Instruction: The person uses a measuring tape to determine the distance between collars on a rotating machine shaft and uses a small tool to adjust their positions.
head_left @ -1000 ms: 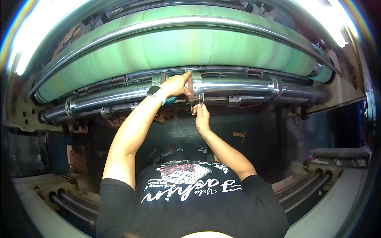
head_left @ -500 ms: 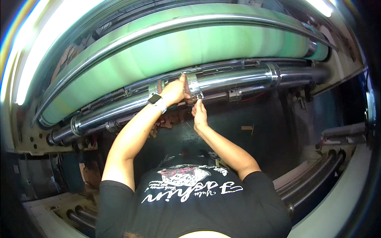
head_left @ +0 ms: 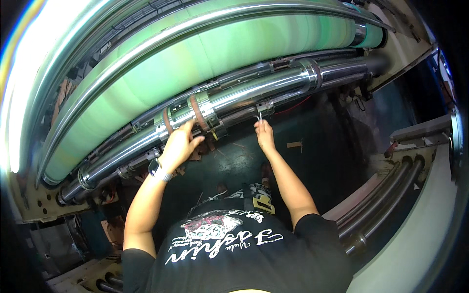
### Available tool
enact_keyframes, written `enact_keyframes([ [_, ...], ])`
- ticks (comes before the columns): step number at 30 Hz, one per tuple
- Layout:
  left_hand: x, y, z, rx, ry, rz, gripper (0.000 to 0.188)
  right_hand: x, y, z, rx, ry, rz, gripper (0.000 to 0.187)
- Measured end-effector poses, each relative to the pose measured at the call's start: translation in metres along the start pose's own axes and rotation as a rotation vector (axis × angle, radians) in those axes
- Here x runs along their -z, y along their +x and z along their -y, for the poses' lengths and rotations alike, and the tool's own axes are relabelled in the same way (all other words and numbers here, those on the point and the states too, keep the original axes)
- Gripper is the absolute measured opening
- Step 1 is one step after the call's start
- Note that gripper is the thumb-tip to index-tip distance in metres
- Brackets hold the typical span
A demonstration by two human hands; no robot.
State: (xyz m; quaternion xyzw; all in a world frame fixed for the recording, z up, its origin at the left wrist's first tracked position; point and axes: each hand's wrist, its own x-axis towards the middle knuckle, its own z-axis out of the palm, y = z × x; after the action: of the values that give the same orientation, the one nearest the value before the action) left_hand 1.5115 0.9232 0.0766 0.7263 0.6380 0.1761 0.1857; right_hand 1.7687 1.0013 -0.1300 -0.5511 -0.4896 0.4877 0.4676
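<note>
My left hand (head_left: 179,145) is at a shiny steel shaft (head_left: 254,88), its fingers stretched out and thumb apart. Its fingertips rest at or just by the shaft, between two collars with brown bands (head_left: 199,111). Nothing shows in that hand. Further right, my right hand (head_left: 264,136) is closed round a slim silver tool (head_left: 260,117), whose exact kind is too small to make out. The tool's upper end is at a small collar (head_left: 265,107) on the thinner lower shaft; whether it touches is unclear.
Behind the shafts lies a wide pale-green roller (head_left: 220,58) with a curved metal bar (head_left: 195,27) across it. Machine side frames (head_left: 405,39) stand at both ends. Dark rollers (head_left: 386,205) lie at lower right. Scraps (head_left: 293,145) lie on the dark floor below.
My left hand has come down and left off the banded collar, its fingers spreading. My right hand has moved right with the silver tool, from the big collar to the lower shaft's small collar.
</note>
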Motion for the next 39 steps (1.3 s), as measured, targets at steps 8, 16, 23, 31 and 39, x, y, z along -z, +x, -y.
enact_keyframes([
  [8,-0.032,-0.056,0.023,0.214,-0.125,0.198,0.044,-0.025,0.030,0.000,0.039,-0.283,-0.247,0.037],
  [16,-0.038,-0.057,0.025,0.238,-0.146,0.276,0.044,-0.029,0.043,-0.028,-0.009,-0.120,-0.351,0.035],
  [23,-0.042,-0.052,0.018,0.220,-0.165,0.307,0.043,-0.051,0.029,0.016,-0.403,0.620,-0.264,0.034],
  [31,-0.049,-0.055,0.026,0.195,-0.155,0.340,0.043,-0.055,0.027,0.026,-0.392,0.940,-0.323,0.032],
  [39,-0.054,-0.056,0.028,0.208,-0.092,0.383,0.044,-0.053,0.034,0.026,-0.342,1.103,-0.163,0.030],
])
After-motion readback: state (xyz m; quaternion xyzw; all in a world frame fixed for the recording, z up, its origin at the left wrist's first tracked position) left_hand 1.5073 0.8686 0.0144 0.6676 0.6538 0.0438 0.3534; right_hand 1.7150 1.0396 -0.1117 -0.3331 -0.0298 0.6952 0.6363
